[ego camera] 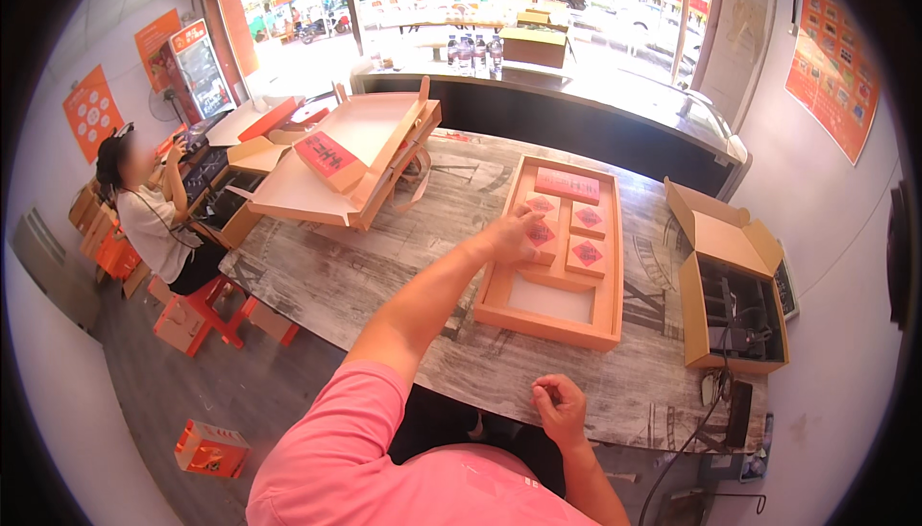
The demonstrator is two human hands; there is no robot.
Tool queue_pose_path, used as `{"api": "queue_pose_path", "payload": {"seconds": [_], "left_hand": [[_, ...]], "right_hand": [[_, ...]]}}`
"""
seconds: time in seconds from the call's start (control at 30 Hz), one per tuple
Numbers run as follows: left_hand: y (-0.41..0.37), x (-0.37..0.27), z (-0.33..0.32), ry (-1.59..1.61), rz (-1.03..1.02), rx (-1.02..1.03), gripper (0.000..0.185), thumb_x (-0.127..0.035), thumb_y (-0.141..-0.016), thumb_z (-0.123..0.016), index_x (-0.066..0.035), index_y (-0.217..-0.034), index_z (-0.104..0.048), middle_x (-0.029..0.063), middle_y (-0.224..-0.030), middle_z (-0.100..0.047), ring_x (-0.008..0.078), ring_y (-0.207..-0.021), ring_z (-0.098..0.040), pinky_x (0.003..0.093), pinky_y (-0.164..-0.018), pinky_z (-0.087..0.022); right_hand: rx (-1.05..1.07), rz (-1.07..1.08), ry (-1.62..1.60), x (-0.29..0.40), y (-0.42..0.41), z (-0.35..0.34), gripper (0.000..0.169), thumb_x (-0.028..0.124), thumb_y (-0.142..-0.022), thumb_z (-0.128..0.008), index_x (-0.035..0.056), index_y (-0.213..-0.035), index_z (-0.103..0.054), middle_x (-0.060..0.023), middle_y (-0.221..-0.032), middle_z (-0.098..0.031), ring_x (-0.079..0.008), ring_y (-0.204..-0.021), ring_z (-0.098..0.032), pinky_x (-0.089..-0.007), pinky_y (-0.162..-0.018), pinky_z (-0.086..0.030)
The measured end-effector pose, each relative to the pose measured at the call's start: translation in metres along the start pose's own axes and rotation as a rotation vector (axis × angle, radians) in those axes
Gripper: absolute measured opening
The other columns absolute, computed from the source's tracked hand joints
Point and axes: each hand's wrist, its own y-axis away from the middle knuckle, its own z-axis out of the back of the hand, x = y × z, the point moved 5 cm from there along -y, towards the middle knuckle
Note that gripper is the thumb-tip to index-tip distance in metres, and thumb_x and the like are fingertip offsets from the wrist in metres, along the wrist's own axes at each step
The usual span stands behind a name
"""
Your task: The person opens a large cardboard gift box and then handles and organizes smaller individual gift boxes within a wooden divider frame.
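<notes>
An orange-brown tray (609, 295) with a raised rim lies on the table before me. In its insert stand several small square boxes with red diamond labels, one of them at the right front (589, 255), and a longer red-topped box (567, 184) at the far end. The near compartment (551, 300) shows only its pale floor. My left hand (515, 236) reaches over the tray's left side, thumb and fingertips around a small square box (542, 239) that sits in the insert. My right hand (562, 407) is loosely curled near the table's front edge, with nothing visible in it.
Large open box lids (403, 173) are stacked at the left, with a red-labelled carton (330, 158) on them. At the right, an open cardboard box (735, 317) holds black equipment, with a cable beside it. A seated person (155, 212) is at the far left. Bottles (472, 54) stand behind.
</notes>
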Motion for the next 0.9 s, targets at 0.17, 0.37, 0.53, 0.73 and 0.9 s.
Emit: {"api": "queue_pose_path", "payload": {"seconds": [0.17, 0.37, 0.53, 0.73, 0.9], "left_hand": [[0.005, 0.007, 0.007, 0.235, -0.173, -0.189, 0.093, -0.034, -0.071, -0.087, -0.01, -0.15, -0.045, 0.017, -0.143, -0.045, 0.0362, -0.135, -0.049, 0.0416, -0.108, -0.048], [0.056, -0.029, 0.027, 0.235, -0.149, -0.42, 0.095, -0.04, -0.071, -0.091, -0.006, -0.148, -0.045, 0.0175, -0.132, -0.049, 0.0338, -0.12, -0.056, 0.0402, -0.102, -0.05], [0.131, -0.081, 0.005, 0.44, -0.143, -0.447, 0.099, -0.043, -0.071, -0.092, -0.002, -0.147, -0.045, 0.0206, -0.131, -0.048, 0.0334, -0.119, -0.054, 0.0427, -0.098, -0.05], [0.201, -0.117, -0.023, 0.217, -0.148, -0.554, 0.108, -0.049, -0.066, -0.093, 0.001, -0.147, -0.043, 0.0212, -0.131, -0.047, 0.0382, -0.119, -0.052, 0.0447, -0.102, -0.047], [0.215, -0.115, -0.038, 0.218, -0.171, -0.54, 0.111, -0.051, -0.065, -0.093, 0.001, -0.148, -0.041, 0.0223, -0.135, -0.046, 0.0401, -0.124, -0.05, 0.0452, -0.105, -0.045]], "right_hand": [[0.051, 0.022, 0.045, -0.002, 0.0, 0.002, 0.006, 0.0, -0.096, -0.067, -0.0008, -0.101, -0.066, -0.0026, -0.089, -0.068, -0.0057, -0.071, -0.063, -0.0207, -0.064, -0.052], [0.026, -0.02, 0.01, -0.009, 0.001, 0.001, 0.009, 0.001, -0.092, -0.07, -0.0005, -0.1, -0.067, -0.0034, -0.085, -0.066, -0.0084, -0.07, -0.062, -0.0229, -0.062, -0.048], [0.001, 0.034, -0.041, -0.005, 0.001, 0.002, 0.033, 0.001, -0.093, -0.069, 0.0001, -0.124, -0.057, -0.0078, -0.107, -0.066, -0.0102, -0.076, -0.064, -0.024, -0.068, -0.052], [-0.066, 0.056, -0.123, 0.008, -0.009, 0.0, 0.052, 0.005, -0.092, -0.072, -0.0013, -0.137, -0.047, -0.0123, -0.119, -0.063, -0.0157, -0.09, -0.068, -0.0289, -0.082, -0.055], [-0.03, 0.084, -0.117, 0.01, -0.015, -0.003, 0.057, 0.011, -0.093, -0.073, -0.0032, -0.14, -0.043, -0.0132, -0.121, -0.063, -0.0197, -0.101, -0.068, -0.032, -0.09, -0.055]]}}
